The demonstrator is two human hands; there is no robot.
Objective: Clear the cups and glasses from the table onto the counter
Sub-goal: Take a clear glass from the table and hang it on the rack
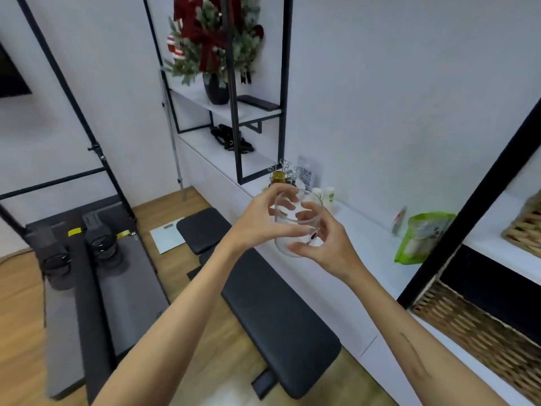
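A clear empty glass (295,212) is held up in the air in front of me by both hands, above the edge of the white counter (369,244). My left hand (260,221) curls round its left side with fingers behind the glass. My right hand (325,244) grips its lower right side, thumb at the base. A small dark mark shows near the bottom of the glass. Further back on the counter stands a cluster of glassware with an amber bottle (279,175).
On the counter lie a green bag (421,238), small white bottles (325,194) and a QR-code sign (306,174). A black padded bench (263,303) stands beside the counter. Black shelf frames, wicker baskets (480,332) at the right, a potted decoration above.
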